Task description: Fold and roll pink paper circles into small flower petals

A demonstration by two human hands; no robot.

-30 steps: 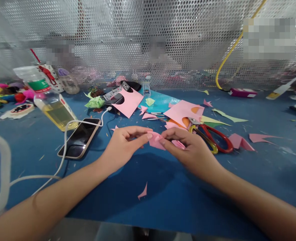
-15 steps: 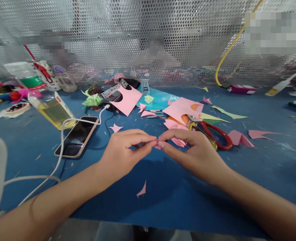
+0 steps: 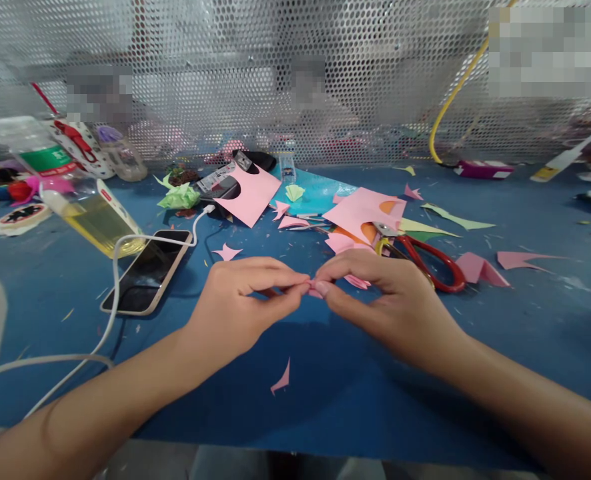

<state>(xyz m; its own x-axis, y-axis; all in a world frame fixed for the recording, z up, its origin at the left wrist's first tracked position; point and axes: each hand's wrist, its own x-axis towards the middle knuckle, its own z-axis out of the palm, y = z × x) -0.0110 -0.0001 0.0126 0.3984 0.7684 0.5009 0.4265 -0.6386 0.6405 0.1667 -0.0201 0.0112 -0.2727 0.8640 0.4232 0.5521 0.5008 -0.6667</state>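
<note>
Between the fingertips of both hands is a small piece of pink paper (image 3: 315,291), mostly hidden by them. My left hand (image 3: 248,303) pinches its left side, and my right hand (image 3: 383,300) pinches its right side. Behind my right hand lie folded pink paper pieces (image 3: 346,244) and scissors with red handles (image 3: 438,267). Two larger pink sheets with curved cutouts, one on the left (image 3: 252,195) and one on the right (image 3: 358,212), rest farther back. A thin pink scrap (image 3: 281,377) lies on the blue table in front of my hands.
On the left are a phone (image 3: 148,273), a white cable (image 3: 116,287) and a tilted bottle of yellow liquid (image 3: 93,217). Crumpled green paper (image 3: 179,197) sits behind. A perforated metal screen (image 3: 215,73) borders the table (image 3: 345,413); a glue bottle (image 3: 565,159) lies far right.
The view has shifted slightly, so the items at the left appear farther left. Both hands keep their pinch, with slightly more pink paper showing between the fingertips.
</note>
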